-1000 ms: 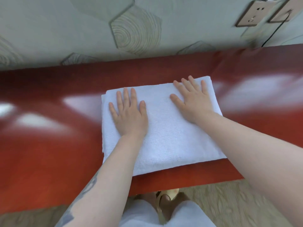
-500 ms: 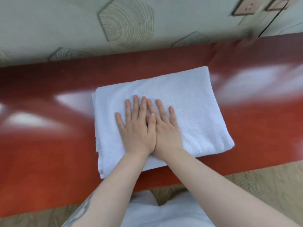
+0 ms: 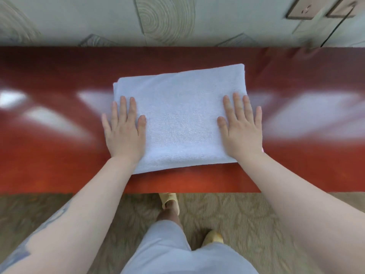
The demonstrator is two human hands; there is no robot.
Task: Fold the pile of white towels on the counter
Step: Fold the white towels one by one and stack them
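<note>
Lying flat on the red counter (image 3: 59, 155), a folded white towel (image 3: 181, 119) sits near the middle of the surface, its far edge close to the patterned wall (image 3: 79, 20). The left hand (image 3: 123, 133) presses palm-down on the towel's left edge with straight fingers, gripping nothing, some fingers overhanging the counter; the right hand (image 3: 242, 131) presses likewise on the right edge, fingers straight and spread. 2 wall sockets (image 3: 308, 8) show at upper right, and patterned carpet (image 3: 227, 214) lies below the counter's near edge.
</note>
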